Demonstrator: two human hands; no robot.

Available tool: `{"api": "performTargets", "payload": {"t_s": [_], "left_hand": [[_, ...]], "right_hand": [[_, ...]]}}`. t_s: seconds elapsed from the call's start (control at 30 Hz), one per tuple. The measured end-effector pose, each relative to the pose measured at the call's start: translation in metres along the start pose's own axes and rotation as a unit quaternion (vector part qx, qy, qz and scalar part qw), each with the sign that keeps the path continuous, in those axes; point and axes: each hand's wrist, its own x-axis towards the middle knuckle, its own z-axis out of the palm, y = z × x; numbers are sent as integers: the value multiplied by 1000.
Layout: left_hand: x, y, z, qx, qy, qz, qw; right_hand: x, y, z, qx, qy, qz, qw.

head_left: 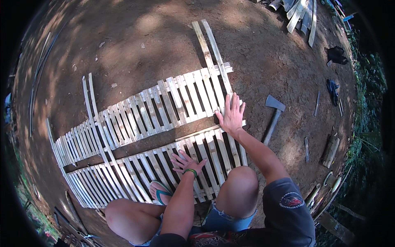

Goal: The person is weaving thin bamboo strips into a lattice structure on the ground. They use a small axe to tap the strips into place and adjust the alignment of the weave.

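Note:
Two slatted panels of pale split bamboo lie side by side on the ground, the far panel [142,113] and the near panel [142,166]. My left hand [189,164], a green and yellow band at its wrist, rests with spread fingers on the near panel's slats. My right hand [231,115] is stretched flat over the right end of the far panel, at the lower end of a long bamboo strip [218,57]. Its fingers are apart; what lies under the palm is hidden. Another long strip [98,123] crosses both panels farther left.
An axe [273,117] lies on the dirt right of the panels. Split bamboo pieces [302,16] are piled at the far right. Dark cloth [333,91], a short log [331,151] and small strips lie along the right. My sandalled foot [160,192] is on the near panel.

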Motion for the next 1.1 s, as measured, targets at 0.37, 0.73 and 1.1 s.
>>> {"api": "performTargets", "payload": {"t_s": [0.37,0.73,1.1], "left_hand": [[1,0,-1,27,-74,-23,997],[3,4,-6,27,-127,-31,991],[-11,7,-21,21,-57,-43,997]], "right_hand": [[14,-3,-16,-47,-163,18,985],[27,5,-23,-10,-264,-2,964],[31,3,-30,11,-306,-31,952]]}}
